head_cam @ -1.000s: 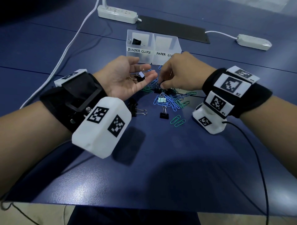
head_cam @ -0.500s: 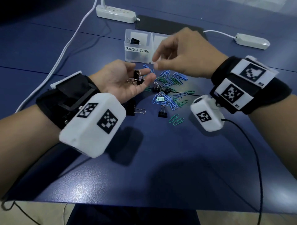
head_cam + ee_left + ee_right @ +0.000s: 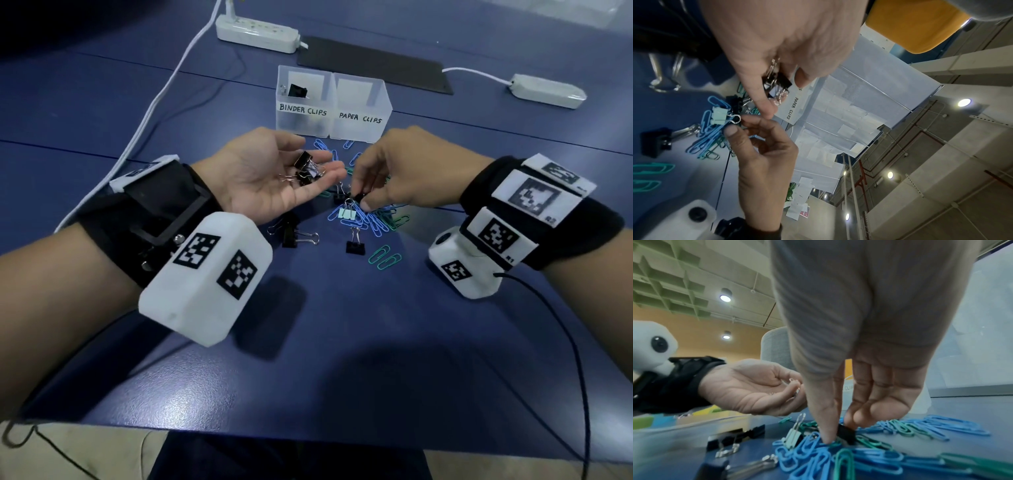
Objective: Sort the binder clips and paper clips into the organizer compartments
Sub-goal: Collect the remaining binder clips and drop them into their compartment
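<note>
On the blue tabletop stands the organizer. The left hand, palm up, grip spread, cradles black binder clips; the right hand pinches another among paper clips.

table: smooth blue top, soft sheen. organizer: frosted translucent plastic, paper labels. binder clips: matt black bodies, shiny wire metal handles; one mint clip pale matt. paper clips: glossy blue and green coating. wrist straps: black cloth. pad: matt black.
</note>
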`<state>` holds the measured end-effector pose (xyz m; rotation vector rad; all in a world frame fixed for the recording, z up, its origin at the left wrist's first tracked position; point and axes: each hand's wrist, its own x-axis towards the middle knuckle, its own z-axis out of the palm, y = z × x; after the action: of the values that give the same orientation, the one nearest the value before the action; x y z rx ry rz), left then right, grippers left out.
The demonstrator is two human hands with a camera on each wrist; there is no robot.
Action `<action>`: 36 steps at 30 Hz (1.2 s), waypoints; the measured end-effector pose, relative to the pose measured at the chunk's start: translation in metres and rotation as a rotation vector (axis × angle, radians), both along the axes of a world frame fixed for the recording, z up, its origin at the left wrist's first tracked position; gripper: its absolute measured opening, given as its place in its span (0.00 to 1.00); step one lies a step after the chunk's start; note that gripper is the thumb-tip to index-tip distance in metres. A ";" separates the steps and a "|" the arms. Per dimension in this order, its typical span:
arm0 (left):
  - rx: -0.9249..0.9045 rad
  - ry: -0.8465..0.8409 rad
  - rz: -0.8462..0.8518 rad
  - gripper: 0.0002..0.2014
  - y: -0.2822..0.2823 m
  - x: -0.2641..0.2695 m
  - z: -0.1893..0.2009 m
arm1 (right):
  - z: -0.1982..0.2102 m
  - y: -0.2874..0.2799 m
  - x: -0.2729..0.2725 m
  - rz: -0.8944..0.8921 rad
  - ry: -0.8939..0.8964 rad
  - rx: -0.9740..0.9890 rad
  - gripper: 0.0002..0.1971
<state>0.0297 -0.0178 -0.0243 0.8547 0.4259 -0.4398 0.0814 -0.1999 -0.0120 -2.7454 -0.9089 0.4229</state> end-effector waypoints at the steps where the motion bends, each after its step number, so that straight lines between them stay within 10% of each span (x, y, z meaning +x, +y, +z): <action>1: -0.006 -0.001 0.003 0.18 0.000 0.000 0.000 | 0.001 -0.001 0.000 -0.002 0.000 0.010 0.06; 21: -0.126 0.015 0.028 0.18 0.001 0.005 -0.008 | 0.019 0.027 0.003 -0.050 -0.066 0.437 0.13; 28: -0.018 -0.010 0.143 0.16 0.024 0.003 -0.009 | 0.000 0.023 -0.004 -0.016 -0.062 0.009 0.12; 36: 0.013 -0.036 0.128 0.16 0.021 0.000 -0.005 | -0.006 0.035 -0.006 -0.029 -0.046 0.017 0.06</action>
<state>0.0301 0.0028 -0.0296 0.8418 0.4479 -0.3039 0.0755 -0.1651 -0.0177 -2.7600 -0.8781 0.3468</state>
